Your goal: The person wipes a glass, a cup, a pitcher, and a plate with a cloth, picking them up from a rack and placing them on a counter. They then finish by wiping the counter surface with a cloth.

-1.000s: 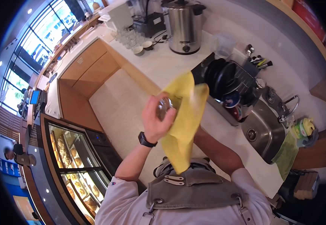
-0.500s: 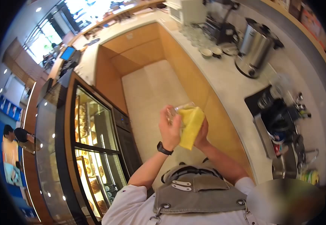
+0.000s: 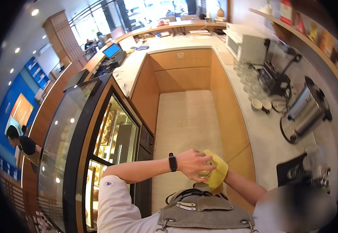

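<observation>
My left hand (image 3: 194, 164), with a black watch at the wrist, is closed over a clear drinking glass (image 3: 204, 174), its fingers spread across one end. A yellow cloth (image 3: 218, 175) wraps the glass's other side. My right hand (image 3: 228, 178) is mostly hidden behind that cloth and grips it against the glass. Both hands are close together in front of my grey-brown apron (image 3: 211, 209), above the floor.
A lit pastry display case (image 3: 114, 128) stands on the left. Along the right counter (image 3: 241, 112) are several glasses (image 3: 250, 79), two cups (image 3: 260, 105), a steel urn (image 3: 307, 110) and a white oven (image 3: 246, 42). Another person (image 3: 23, 145) is beyond the case.
My view has tilted up and turned. My hands have come lower and closer to the apron. The left hand now reaches over the glass from above, and the cloth has wrapped around it.
</observation>
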A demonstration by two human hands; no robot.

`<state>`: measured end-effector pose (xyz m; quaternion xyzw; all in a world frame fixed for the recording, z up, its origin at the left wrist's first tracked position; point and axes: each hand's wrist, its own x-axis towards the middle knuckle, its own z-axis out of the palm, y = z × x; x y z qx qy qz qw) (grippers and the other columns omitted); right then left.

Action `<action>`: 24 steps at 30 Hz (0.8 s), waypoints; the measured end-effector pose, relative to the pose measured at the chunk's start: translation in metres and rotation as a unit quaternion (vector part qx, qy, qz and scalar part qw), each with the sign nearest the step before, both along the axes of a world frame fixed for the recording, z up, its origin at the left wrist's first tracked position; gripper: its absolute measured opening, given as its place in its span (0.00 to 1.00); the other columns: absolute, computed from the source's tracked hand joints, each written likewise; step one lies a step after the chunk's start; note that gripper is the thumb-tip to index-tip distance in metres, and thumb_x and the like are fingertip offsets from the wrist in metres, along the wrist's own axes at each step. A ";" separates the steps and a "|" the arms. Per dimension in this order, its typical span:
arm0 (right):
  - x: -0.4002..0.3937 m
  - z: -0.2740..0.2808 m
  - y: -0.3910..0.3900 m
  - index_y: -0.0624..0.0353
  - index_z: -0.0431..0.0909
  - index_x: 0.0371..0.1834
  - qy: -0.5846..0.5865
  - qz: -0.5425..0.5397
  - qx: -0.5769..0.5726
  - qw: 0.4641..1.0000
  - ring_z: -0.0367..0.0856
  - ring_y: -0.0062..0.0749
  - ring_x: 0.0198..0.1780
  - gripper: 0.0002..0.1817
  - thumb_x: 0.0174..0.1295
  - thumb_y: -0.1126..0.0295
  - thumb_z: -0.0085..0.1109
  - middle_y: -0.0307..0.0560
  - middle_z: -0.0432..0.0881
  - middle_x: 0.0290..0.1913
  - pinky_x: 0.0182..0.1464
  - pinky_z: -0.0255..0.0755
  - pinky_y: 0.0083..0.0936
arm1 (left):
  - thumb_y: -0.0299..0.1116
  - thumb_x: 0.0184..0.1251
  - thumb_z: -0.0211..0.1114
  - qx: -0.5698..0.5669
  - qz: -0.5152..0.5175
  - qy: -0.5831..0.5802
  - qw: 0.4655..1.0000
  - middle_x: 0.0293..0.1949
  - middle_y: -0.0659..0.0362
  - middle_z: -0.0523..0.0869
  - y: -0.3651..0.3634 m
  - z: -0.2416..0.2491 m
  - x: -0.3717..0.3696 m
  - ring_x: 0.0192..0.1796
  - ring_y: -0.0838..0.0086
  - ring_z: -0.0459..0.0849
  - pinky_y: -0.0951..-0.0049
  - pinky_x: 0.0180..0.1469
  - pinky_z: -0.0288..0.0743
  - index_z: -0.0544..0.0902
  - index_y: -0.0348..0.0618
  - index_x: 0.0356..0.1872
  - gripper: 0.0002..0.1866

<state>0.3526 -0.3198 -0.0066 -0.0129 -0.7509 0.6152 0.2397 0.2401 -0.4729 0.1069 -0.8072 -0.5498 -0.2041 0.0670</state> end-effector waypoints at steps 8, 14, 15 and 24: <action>-0.102 0.018 0.098 0.54 0.72 0.63 0.043 0.199 -0.573 0.794 0.81 0.29 0.54 0.18 0.72 0.66 0.59 0.41 0.81 0.52 0.55 0.79 0.31 | 0.51 0.57 0.72 0.206 0.338 -0.287 0.872 0.41 0.51 0.79 0.088 -0.028 -0.074 0.33 0.57 0.81 0.65 0.34 0.77 0.77 0.48 0.58 0.30; -0.169 0.091 0.096 0.62 0.77 0.47 0.094 -0.042 0.159 0.982 0.85 0.36 0.36 0.13 0.65 0.68 0.67 0.46 0.83 0.35 0.40 0.80 0.34 | 0.52 0.76 0.55 0.247 0.330 -0.707 0.575 0.41 0.61 0.81 0.126 -0.039 -0.103 0.33 0.78 0.80 0.75 0.31 0.73 0.74 0.46 0.59 0.22; -0.180 0.108 0.096 0.63 0.77 0.43 0.092 -0.027 0.115 0.989 0.85 0.39 0.31 0.10 0.65 0.69 0.66 0.46 0.82 0.30 0.36 0.80 0.35 | 0.54 0.77 0.53 0.212 0.304 -0.778 0.508 0.41 0.60 0.82 0.126 -0.039 -0.114 0.33 0.78 0.80 0.76 0.32 0.73 0.74 0.48 0.60 0.23; -0.261 0.090 0.188 0.57 0.71 0.28 0.308 0.054 0.358 0.880 0.79 0.44 0.34 0.18 0.59 0.60 0.70 0.47 0.76 0.31 0.38 0.74 0.39 | 0.65 0.73 0.51 -0.063 0.069 -0.980 0.178 0.57 0.52 0.85 0.174 -0.040 -0.198 0.56 0.61 0.84 0.59 0.61 0.78 0.78 0.44 0.65 0.36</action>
